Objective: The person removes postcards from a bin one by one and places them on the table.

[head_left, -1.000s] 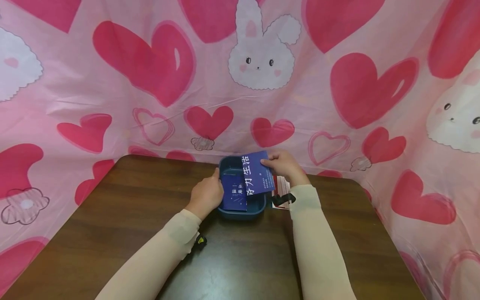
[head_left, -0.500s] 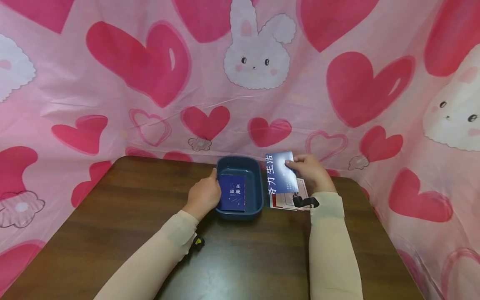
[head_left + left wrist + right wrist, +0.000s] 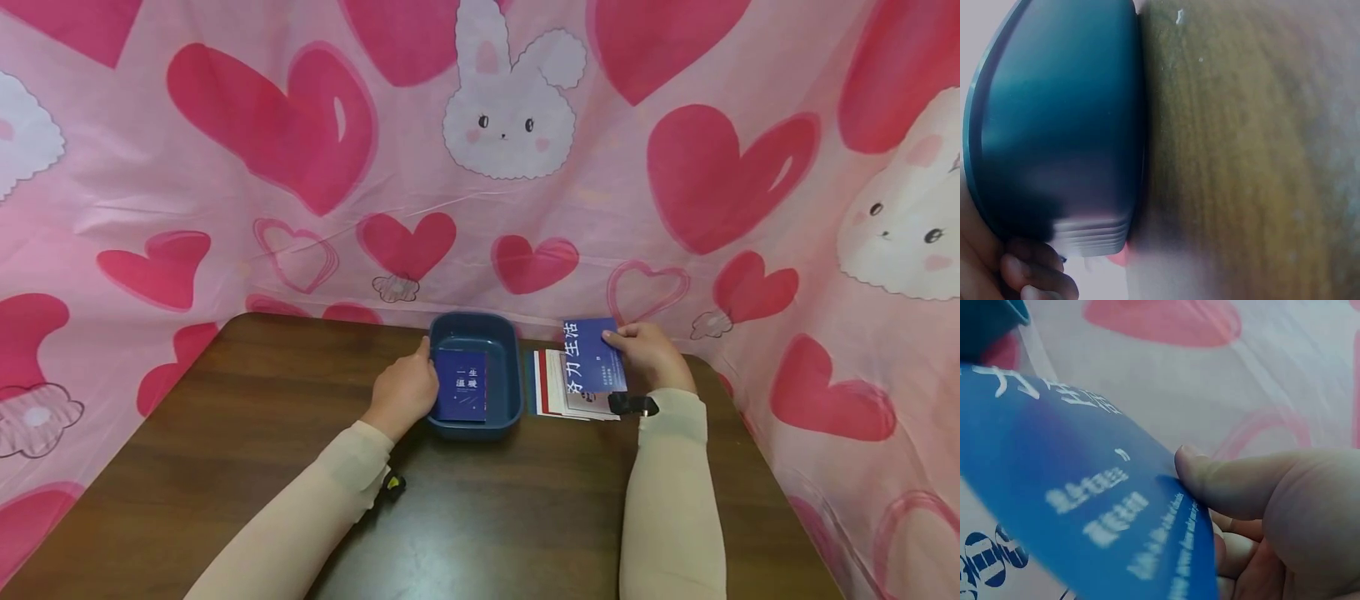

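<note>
My right hand (image 3: 654, 355) pinches a blue card (image 3: 591, 354) with white Chinese lettering by its right edge, thumb on the printed face. In the right wrist view, this card (image 3: 1085, 469) bows slightly. It overlaps a fanned stack of cards (image 3: 551, 387) with white, red and green edges, lying right of the bin. My left hand (image 3: 403, 388) grips the left rim of a dark blue rectangular plastic bin (image 3: 501, 387), its fingers curled at the rim in the left wrist view. Inside the bin, toward the left, lies another dark blue card (image 3: 461, 396) with white lettering.
The brown wooden table (image 3: 480, 517) carries the bin and stack near its far edge. A pink fabric backdrop (image 3: 330, 250) with hearts and rabbits rises close behind and along both sides.
My right hand has carried the blue card rightward from over the bin to over the card stack, uncovering the bin's right side. My left hand has kept its grip on the bin.
</note>
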### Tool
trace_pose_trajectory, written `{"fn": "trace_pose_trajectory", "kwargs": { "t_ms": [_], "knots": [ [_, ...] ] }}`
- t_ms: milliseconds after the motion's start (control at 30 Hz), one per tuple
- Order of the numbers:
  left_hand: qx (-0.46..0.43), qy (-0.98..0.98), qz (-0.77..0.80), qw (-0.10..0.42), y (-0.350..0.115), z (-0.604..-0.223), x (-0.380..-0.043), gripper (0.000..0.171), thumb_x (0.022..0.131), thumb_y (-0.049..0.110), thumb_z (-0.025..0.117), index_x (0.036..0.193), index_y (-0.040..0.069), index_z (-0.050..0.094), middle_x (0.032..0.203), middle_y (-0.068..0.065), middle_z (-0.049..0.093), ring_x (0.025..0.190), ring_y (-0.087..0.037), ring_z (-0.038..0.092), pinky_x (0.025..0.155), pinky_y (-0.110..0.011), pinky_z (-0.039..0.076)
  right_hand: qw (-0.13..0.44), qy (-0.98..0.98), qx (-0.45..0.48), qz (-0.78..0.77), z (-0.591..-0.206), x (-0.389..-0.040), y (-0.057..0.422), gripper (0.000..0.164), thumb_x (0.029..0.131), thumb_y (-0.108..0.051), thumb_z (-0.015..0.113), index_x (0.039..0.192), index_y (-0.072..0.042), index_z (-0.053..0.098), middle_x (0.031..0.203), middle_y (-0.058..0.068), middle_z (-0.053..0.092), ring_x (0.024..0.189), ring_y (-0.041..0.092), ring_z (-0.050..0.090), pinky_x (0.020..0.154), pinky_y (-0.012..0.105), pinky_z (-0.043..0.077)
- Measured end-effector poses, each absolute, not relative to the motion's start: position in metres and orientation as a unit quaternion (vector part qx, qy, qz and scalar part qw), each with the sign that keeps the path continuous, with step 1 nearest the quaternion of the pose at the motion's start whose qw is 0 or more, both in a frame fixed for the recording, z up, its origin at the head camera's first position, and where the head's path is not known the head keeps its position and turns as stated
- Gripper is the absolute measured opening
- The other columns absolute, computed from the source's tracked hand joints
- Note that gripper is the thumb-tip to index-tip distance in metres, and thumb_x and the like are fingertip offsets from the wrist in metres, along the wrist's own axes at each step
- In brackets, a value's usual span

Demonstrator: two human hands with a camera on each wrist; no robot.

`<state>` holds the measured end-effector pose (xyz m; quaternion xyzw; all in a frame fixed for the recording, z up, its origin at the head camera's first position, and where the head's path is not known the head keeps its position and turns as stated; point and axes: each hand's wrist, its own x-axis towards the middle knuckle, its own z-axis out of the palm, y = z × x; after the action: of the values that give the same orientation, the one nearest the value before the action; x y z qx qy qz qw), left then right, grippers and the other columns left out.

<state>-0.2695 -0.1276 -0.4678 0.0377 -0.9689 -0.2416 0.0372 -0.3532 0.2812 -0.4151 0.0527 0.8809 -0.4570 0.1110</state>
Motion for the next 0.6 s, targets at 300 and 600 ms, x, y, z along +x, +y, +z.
{"fn": "trace_pose_trajectory", "kwargs": {
  "t_ms": [300, 600],
  "knots": [
    [0.038, -0.969, -0.240, 0.035, -0.127, -0.468, -0.270, 0.063, 0.119, 0.031, 0.048, 0.177, 0.008, 0.039, 0.135, -0.023, 0.080, 0.090, -0.037, 0.078, 0.076, -0.053, 0.065, 0.146, 0.861, 0.074, -0.481, -0.438, -0.357, 0.299, 0.054, 0.114, -0.041, 0.070, 0.149, 0.000, 0.068, 0.126, 0.016, 0.073, 0.095, 0.022, 0.077, 0.084, 0.035, 0.070],
    [0.036, -0.970, -0.239, 0.036, -0.128, -0.469, -0.270, 0.063, 0.119, 0.031, 0.048, 0.177, 0.008, 0.039, 0.133, -0.023, 0.081, 0.088, -0.036, 0.078, 0.075, -0.053, 0.065, 0.163, 0.849, 0.071, -0.497, -0.462, -0.363, 0.301, 0.042, 0.113, -0.032, 0.072, 0.135, 0.003, 0.073, 0.096, 0.003, 0.076, 0.085, 0.017, 0.072, 0.078, 0.031, 0.066]
  ]
}}
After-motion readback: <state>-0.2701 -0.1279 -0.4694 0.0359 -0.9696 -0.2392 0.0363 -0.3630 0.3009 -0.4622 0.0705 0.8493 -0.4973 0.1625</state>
